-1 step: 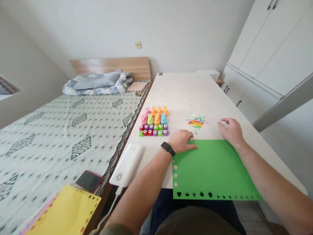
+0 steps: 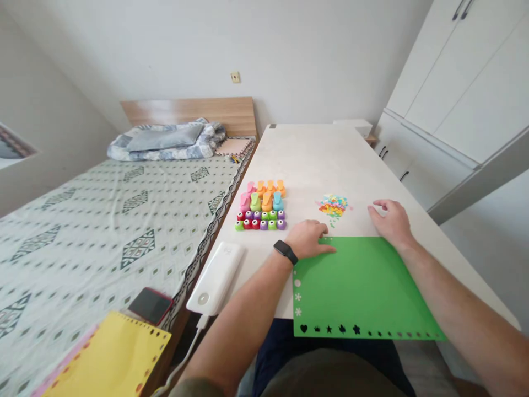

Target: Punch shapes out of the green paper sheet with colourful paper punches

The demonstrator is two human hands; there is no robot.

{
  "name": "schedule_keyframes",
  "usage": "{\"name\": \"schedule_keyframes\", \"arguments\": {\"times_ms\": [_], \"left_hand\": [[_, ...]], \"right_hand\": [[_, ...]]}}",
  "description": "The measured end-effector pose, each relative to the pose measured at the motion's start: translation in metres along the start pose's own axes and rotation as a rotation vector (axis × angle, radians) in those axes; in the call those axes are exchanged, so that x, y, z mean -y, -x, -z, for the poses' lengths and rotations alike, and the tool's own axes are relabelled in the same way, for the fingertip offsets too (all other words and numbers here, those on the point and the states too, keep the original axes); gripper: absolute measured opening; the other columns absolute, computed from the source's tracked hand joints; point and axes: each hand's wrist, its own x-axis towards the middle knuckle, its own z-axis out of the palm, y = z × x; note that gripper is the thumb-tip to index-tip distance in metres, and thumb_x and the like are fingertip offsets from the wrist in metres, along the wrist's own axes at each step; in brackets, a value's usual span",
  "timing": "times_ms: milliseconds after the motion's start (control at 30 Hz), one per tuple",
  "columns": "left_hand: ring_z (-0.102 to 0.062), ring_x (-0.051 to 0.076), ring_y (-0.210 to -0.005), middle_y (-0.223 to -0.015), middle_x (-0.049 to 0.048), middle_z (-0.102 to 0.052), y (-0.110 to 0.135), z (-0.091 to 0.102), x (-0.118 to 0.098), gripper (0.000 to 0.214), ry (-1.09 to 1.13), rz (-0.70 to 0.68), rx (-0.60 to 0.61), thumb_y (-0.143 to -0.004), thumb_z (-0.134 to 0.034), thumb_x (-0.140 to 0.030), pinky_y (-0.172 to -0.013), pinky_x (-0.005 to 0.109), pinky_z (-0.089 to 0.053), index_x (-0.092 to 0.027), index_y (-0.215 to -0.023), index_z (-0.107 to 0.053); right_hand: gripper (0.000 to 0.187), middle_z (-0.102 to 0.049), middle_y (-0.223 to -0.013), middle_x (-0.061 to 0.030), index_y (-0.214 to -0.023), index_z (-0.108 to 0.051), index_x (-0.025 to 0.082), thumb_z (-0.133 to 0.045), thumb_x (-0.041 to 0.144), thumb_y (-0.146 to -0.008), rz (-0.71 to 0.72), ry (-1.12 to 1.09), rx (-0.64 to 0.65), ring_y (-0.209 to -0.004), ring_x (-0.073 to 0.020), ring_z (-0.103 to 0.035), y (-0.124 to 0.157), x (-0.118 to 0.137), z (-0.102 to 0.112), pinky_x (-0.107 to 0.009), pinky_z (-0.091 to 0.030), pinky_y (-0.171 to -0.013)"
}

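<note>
Both hands lie flat and loose, holding nothing: the left hand (image 2: 308, 238) presses the top edge of the green paper (image 2: 359, 286) on the tabletop (image 2: 314, 160), the right hand (image 2: 392, 221) rests at its far corner. The paper's near edge hangs off the tabletop, and the tiny cut-out shapes there are hard to make out.

A matt green paper sheet (image 2: 359, 286) lies on the smooth, pale table (image 2: 314, 160), beside glossy plastic punches (image 2: 261, 208).

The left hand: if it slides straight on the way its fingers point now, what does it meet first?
The left hand rests on the far left corner of the green sheet, fingers pointing right along that edge. Going on, it would likely meet the right hand first; the confetti pile lies farther away, off that line.
</note>
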Motion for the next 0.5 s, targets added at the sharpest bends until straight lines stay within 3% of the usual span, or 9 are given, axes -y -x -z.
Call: {"name": "schedule_keyframes", "arguments": {"times_ms": [133,267,367,500], "left_hand": [[-0.067,0.023,-0.092,-0.099,0.0066,-0.071,0.001,-0.003,0.000,0.055,-0.021,-0.022,-0.019,-0.080,-0.070,-0.069,-0.079,0.033,-0.051,-0.019,-0.104,-0.069],[-0.067,0.026,-0.095,-0.103,0.0093,-0.069,0.003,-0.005,0.000,0.058,-0.055,-0.014,-0.049,-0.079,-0.070,-0.070,-0.082,0.036,-0.052,-0.019,-0.108,-0.069],[-0.067,0.027,-0.095,-0.103,0.0102,-0.069,0.003,-0.006,0.001,0.058,-0.060,-0.028,-0.035,-0.080,-0.069,-0.069,-0.083,0.038,-0.053,-0.019,-0.109,-0.068],[-0.067,0.029,-0.094,-0.102,0.0108,-0.069,0.003,-0.007,0.002,0.056,-0.044,-0.014,-0.013,-0.079,-0.070,-0.068,-0.080,0.039,-0.054,-0.019,-0.105,-0.069]], "right_hand": [[0.034,-0.071,-0.106,-0.0126,-0.105,-0.072,0.019,-0.066,0.046,-0.085,0.098,-0.062,0.056,-0.096,-0.0285,-0.066,-0.016,0.050,0.013,-0.044,-0.051,-0.088],[0.032,-0.073,-0.109,-0.0109,-0.107,-0.070,0.020,-0.066,0.044,-0.086,0.230,-0.176,0.146,-0.099,-0.0273,-0.066,-0.039,0.131,0.018,-0.041,-0.051,-0.085],[0.035,-0.073,-0.109,-0.0101,-0.110,-0.070,0.020,-0.069,0.044,-0.086,0.323,-0.234,0.288,-0.097,-0.0254,-0.067,-0.056,0.197,0.003,-0.039,-0.051,-0.086],[0.041,-0.073,-0.111,-0.0138,-0.112,-0.071,0.015,-0.070,0.046,-0.086,0.453,-0.183,0.509,-0.098,-0.0265,-0.066,-0.072,0.279,-0.042,-0.037,-0.049,-0.088]]}}
